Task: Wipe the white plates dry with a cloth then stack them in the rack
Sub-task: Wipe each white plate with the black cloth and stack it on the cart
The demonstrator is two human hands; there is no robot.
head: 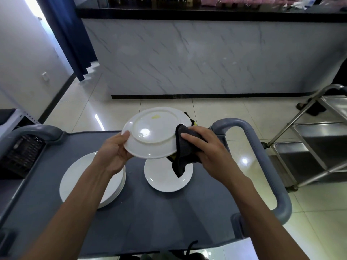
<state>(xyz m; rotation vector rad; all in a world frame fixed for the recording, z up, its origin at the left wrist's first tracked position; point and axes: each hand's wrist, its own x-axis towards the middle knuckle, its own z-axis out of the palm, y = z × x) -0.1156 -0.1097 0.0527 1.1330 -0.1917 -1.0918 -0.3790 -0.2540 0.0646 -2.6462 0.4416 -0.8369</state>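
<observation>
Overhead, the left hand grips a white plate by its rim, underside up, above the grey cart. The right hand pinches a dark cloth folded over the plate's opposite edge. Below sit a plate stack and a single plate.

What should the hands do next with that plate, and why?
Probably slide the dark cloth around the rim. The left hand grips the held plate bottom-up, and the right hand pinches the cloth over only its right edge.
</observation>
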